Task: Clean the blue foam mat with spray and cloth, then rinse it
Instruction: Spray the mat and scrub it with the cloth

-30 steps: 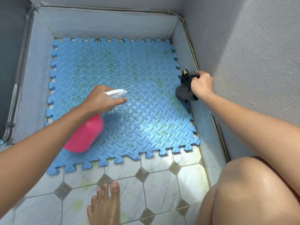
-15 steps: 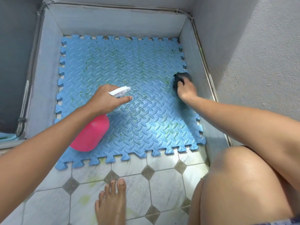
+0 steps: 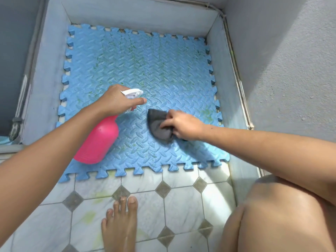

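- The tiled floor (image 3: pixel 181 206) is pale marbled squares with small grey diamond insets, stained greenish near the mat's front edge; a bare foot (image 3: pixel 119 226) rests on it, toes towards the mat.
- The blue foam mat (image 3: pixel 163 70) lies flat on the floor in a recess between low grey walls (image 3: pixel 49 70). It is roughly square, made of interlocking pieces with toothed edges, embossed all over with a diamond-plate pattern and flecked with green grime, mostly across the far half.
- The pink spray bottle (image 3: pixel 99 140) is smooth plastic, rounded, with a white trigger head. Its long axis slants from lower left up to the right, the nozzle pointing right over the mat's middle.
- The left hand (image 3: pixel 116 100) is wrapped round the bottle's neck, forefinger stretched along the trigger.
- The right hand (image 3: pixel 183 124) presses down, fingers closed on the cloth.
- The dark grey cloth (image 3: pixel 158 124), soft and crumpled, sits on the mat's near-centre, just right of the nozzle.
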The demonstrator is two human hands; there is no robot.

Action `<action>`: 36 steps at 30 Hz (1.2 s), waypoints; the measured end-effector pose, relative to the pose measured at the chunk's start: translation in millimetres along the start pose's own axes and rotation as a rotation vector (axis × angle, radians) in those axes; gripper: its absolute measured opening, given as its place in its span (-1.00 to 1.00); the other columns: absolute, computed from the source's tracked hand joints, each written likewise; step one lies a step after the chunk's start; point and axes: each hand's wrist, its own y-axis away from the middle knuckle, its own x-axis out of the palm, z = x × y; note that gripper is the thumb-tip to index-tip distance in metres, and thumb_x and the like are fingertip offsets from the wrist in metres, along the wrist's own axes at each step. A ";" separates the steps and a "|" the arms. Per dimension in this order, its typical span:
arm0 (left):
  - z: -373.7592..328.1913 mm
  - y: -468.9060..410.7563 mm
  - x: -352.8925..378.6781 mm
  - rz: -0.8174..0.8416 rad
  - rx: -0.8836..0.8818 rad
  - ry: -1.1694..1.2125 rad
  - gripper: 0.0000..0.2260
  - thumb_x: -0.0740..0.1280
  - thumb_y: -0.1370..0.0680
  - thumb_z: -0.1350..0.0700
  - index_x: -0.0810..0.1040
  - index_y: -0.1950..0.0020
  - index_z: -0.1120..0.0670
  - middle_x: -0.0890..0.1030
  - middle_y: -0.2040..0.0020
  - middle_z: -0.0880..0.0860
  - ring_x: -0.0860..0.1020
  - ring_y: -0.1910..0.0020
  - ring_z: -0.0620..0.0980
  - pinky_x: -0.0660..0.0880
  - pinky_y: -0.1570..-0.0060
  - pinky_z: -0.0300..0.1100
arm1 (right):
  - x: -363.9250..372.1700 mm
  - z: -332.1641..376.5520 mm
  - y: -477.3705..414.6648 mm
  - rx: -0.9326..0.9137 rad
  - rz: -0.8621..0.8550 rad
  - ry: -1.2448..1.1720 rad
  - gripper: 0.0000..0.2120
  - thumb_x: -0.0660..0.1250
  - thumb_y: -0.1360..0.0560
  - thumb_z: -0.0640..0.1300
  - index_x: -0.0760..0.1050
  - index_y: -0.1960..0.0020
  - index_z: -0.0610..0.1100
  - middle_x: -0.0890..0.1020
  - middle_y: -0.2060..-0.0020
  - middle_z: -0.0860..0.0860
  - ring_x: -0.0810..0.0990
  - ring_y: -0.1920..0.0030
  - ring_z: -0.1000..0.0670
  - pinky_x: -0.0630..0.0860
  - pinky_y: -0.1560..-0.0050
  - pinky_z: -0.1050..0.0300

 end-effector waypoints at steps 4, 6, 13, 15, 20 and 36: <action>-5.6 1.3 21.1 0.172 0.087 -0.057 -0.52 0.52 -0.41 -0.27 0.60 0.31 0.15 0.63 0.40 0.07 0.50 0.43 -0.04 0.40 0.28 -0.15 | -32.6 -95.8 28.9 0.557 -0.092 0.096 -0.51 0.24 -0.51 -0.28 0.43 -0.40 0.04 0.41 -0.23 -0.18 0.50 -0.14 -0.28 0.53 -0.16 -0.14; -8.3 4.5 30.4 0.245 0.129 -0.074 -0.47 0.53 -0.35 -0.30 0.47 0.34 0.14 0.50 0.45 0.00 0.41 0.43 -0.04 0.35 0.29 -0.12 | -36.4 -114.4 40.1 0.704 -0.036 0.125 -0.49 0.25 -0.50 -0.30 0.38 -0.41 -0.03 0.37 -0.27 -0.22 0.49 -0.17 -0.31 0.51 -0.20 -0.13; -20.6 16.3 36.1 0.526 0.166 -0.092 -0.67 0.60 -0.42 -0.10 0.62 0.34 0.09 0.60 0.47 0.01 0.49 0.47 -0.06 0.40 0.30 -0.18 | -29.4 -115.8 49.0 0.624 0.003 0.100 -0.45 0.23 -0.44 -0.28 0.36 -0.39 0.04 0.38 -0.28 -0.23 0.48 -0.17 -0.30 0.48 -0.21 -0.09; -22.7 18.6 36.0 0.503 0.145 -0.091 -0.72 0.61 -0.42 -0.07 0.64 0.35 0.03 0.59 0.49 0.04 0.49 0.49 -0.04 0.41 0.30 -0.18 | -27.2 -119.3 54.0 0.606 -0.001 0.113 -0.45 0.24 -0.44 -0.27 0.36 -0.40 0.04 0.38 -0.29 -0.23 0.49 -0.15 -0.30 0.49 -0.19 -0.08; -26.2 17.6 26.7 0.482 0.187 -0.029 -0.62 0.61 -0.42 -0.04 0.48 0.34 0.09 0.45 0.45 -0.05 0.38 0.42 -0.09 0.30 0.33 -0.18 | -29.5 -95.1 57.3 0.566 0.000 0.095 -0.54 0.29 -0.48 -0.03 0.35 -0.37 0.03 0.43 -0.22 -0.22 0.53 0.05 -0.21 0.51 0.00 0.02; -13.2 5.2 22.2 0.302 0.106 -0.011 -0.41 0.54 -0.23 -0.38 0.54 0.30 0.16 0.52 0.41 0.01 0.43 0.38 -0.03 0.35 0.24 -0.11 | -19.0 -87.6 66.9 0.660 -0.109 -0.036 -0.64 0.28 -0.52 -0.12 0.37 -0.30 -0.08 0.43 -0.19 -0.19 0.57 0.04 -0.21 0.43 0.06 0.07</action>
